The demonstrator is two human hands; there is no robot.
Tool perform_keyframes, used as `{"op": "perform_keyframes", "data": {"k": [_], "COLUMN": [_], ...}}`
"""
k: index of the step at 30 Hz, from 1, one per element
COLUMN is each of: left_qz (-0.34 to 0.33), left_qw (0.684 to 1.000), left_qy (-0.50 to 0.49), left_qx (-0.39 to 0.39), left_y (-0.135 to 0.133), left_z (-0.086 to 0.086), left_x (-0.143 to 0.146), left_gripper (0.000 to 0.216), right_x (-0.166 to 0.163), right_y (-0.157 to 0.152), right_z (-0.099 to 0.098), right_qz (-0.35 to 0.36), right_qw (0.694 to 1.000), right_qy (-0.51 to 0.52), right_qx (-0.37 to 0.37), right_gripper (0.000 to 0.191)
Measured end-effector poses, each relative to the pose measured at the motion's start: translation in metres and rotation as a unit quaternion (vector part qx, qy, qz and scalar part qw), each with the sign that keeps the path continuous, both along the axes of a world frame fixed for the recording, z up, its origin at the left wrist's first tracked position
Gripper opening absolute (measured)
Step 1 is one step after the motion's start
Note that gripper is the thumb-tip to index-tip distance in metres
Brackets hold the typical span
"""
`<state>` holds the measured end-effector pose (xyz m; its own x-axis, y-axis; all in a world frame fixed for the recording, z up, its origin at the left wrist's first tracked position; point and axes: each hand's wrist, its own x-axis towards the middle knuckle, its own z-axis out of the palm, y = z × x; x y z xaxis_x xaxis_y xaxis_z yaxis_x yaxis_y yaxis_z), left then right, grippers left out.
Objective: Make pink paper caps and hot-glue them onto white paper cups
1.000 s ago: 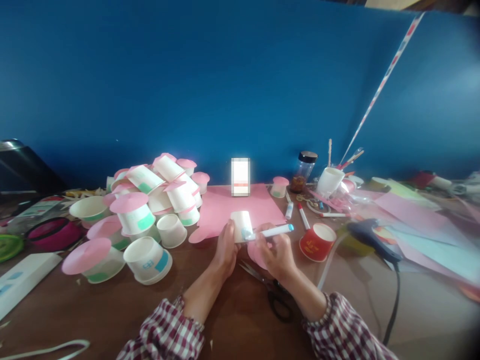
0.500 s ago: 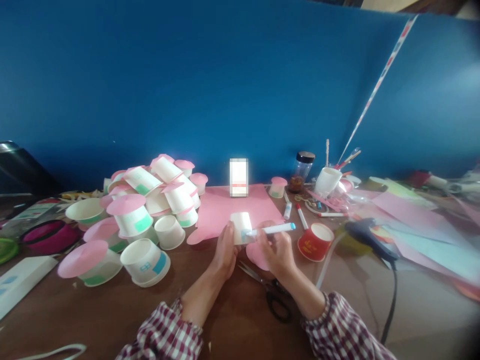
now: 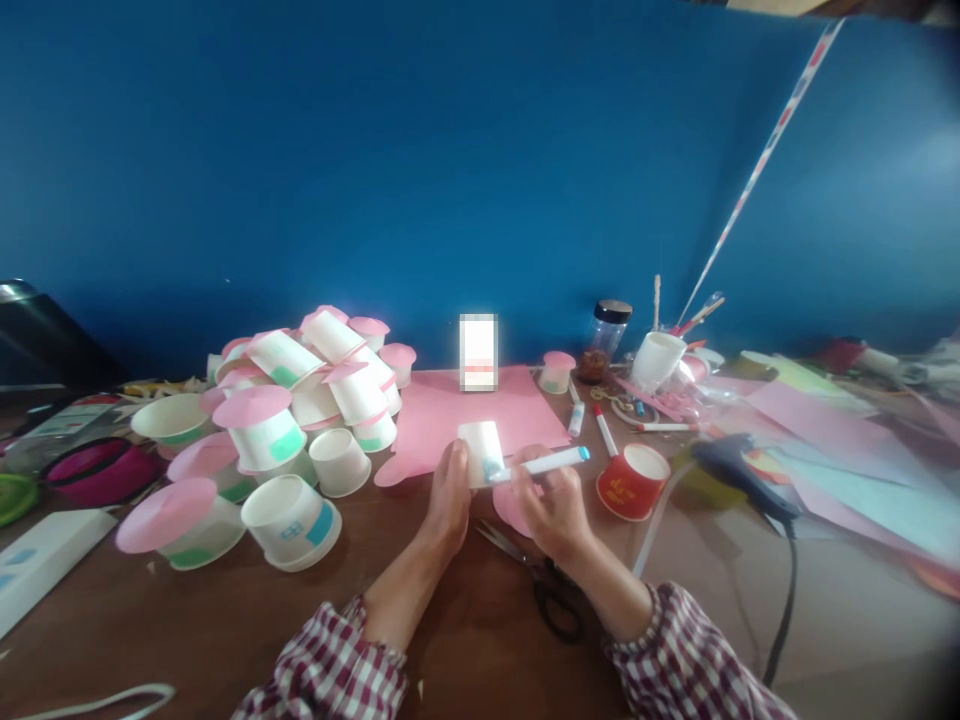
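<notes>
White cup [image 3: 477,445], marker [image 3: 553,461], red cup [image 3: 634,482], illegible lettering [image 3: 627,490]

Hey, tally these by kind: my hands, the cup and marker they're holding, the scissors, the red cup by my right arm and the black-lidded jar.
Hands (left hand, right hand): 2
White cup: 1
Marker: 1
Scissors: 1
Red cup: 1
Black-lidded jar: 1
Total: 7

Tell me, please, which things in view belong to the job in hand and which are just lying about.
Belong to the job:
white cup, held in the left hand
blue-ended marker, in the right hand, its tip at the cup

Probably just lying about:
scissors
red cup
black-lidded jar
dark corded tool
</notes>
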<state>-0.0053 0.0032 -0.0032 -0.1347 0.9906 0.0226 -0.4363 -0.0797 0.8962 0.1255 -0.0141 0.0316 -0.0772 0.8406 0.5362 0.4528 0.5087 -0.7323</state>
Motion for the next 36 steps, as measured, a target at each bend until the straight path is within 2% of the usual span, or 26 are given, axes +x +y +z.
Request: {"op": "perform_keyframes", "data": {"k": [10,15,20,26,32,36], "left_qz": [-0.007,0.012,0.001,0.003,-0.001,-0.022], "left_qw": [1.0,1.0,1.0,0.999,0.995,0.994], "left_qy": [0.0,0.019,-0.025,-0.045,-0.091,-0.104], "left_qx": [0.001,-0.01,-0.018,-0.011,-0.031,-0.026], "left_y": [-0.0019,-0.0025,0.0007,-0.0023,0.0049,0.0054], "left_z": [0.0031,0.0048,0.0026,0.0095,0.0015,0.0036], "left_x": [0.0005,0.0002,0.0026,0.0021,0.0023,0.0026], "left_gripper": [0.036,0.037,0.038,0.034,0.035,0.036], "right_x": [-0.0006,-0.0004,-0.0006,0.0001,0.0,0.0005], "right_y": [0.0001,0.0007,0.0014,0.0021,0.0032,0.0038], "right_z": [-0.0009,-0.0011,0.002,0.0047,0.0068,0.0081], "right_qz": [0.0,0.007,-0.009,-0.029,-0.048,-0.061], "right_qw": [1.0,1.0,1.0,0.999,0.997,0.997], "right_qy": [-0.023,-0.013,-0.002,0.024,0.049,0.051], "right_qx": [-0.009,-0.021,-0.022,-0.031,-0.027,-0.019], "right_gripper": [0.019,0.017,0.018,0.016,0.016,0.018]}}
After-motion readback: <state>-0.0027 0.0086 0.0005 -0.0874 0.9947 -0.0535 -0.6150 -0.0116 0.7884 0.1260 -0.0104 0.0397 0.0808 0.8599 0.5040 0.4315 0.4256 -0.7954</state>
